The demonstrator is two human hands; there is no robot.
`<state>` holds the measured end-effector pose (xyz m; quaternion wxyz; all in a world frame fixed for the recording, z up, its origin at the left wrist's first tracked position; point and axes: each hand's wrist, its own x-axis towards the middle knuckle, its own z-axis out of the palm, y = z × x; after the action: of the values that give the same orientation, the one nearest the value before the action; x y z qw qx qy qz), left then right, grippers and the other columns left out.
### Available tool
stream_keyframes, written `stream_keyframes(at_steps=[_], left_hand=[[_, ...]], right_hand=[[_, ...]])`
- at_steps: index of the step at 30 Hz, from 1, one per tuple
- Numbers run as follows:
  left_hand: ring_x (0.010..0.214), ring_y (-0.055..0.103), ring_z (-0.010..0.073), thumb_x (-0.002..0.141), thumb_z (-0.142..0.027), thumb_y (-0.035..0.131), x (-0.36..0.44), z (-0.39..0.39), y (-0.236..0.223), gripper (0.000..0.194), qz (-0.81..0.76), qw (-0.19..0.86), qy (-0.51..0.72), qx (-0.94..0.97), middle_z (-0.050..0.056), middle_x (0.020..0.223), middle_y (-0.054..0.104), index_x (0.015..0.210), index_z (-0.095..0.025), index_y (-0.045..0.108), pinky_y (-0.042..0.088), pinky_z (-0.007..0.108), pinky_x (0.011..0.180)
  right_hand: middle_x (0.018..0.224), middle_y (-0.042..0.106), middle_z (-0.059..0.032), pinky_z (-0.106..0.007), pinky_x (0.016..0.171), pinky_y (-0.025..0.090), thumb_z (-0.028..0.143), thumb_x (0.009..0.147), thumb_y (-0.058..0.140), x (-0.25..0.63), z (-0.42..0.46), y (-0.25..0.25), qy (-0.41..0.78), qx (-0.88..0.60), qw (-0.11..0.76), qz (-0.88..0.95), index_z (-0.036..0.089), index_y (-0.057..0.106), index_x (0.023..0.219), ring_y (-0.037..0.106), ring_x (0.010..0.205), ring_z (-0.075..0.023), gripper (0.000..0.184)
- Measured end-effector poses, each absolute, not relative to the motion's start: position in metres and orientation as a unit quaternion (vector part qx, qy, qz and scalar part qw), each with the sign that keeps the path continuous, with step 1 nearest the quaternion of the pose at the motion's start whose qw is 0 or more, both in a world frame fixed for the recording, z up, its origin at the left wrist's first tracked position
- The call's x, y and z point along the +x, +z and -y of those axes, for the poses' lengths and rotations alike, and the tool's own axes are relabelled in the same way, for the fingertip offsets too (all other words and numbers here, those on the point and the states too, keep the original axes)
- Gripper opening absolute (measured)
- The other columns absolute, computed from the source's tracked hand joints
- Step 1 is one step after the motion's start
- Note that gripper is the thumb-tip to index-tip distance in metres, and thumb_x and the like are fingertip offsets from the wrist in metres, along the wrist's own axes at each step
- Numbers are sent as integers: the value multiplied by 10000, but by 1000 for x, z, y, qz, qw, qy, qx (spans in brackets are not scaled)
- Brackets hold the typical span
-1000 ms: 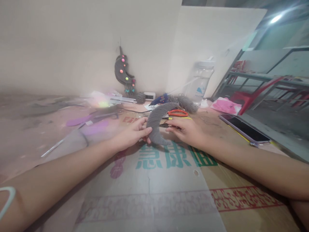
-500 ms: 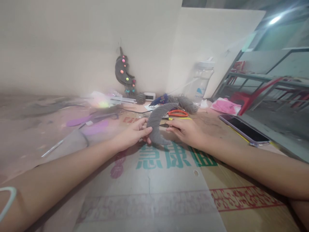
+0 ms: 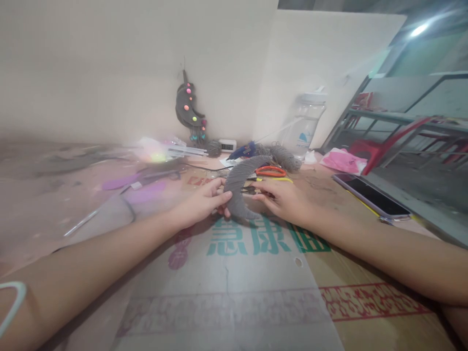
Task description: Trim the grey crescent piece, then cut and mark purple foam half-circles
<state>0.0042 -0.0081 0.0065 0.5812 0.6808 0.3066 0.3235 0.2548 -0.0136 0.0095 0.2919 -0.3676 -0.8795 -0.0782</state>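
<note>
A grey yarn-wrapped crescent [image 3: 238,187] stands on the cardboard sheet [image 3: 234,273] in the middle of the table. My left hand [image 3: 200,204] grips its left edge with fingers wrapped round it. My right hand [image 3: 283,197] is closed on a small dark tool [image 3: 251,192] whose tip points at the crescent's inner side. Orange-handled scissors [image 3: 269,171] lie just behind my right hand.
A finished dark crescent with coloured pompoms [image 3: 188,109] leans on the wall. Grey yarn [image 3: 285,157], a blue glue gun [image 3: 241,151], a water bottle [image 3: 305,124], a pink bag [image 3: 341,161] and a phone [image 3: 371,195] lie around. The left side is blurred.
Nothing has visibly changed apart from a slight shift of the camera; both hands stay on the crescent and the tool.
</note>
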Motion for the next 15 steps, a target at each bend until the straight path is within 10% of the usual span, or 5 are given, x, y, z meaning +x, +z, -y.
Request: stream_keyframes(at_steps=[15], left_hand=[[585,634,125,885,-520,663,2,4,2,457,-303,577,313,690,-15,671,664,1165,-183,534,367,216,534]], right_hand=[[877,769,-62,-284,693,475,312,989,522,258,10,8,-81,-359,285,885,196,721,1110,682,757,-180,260]])
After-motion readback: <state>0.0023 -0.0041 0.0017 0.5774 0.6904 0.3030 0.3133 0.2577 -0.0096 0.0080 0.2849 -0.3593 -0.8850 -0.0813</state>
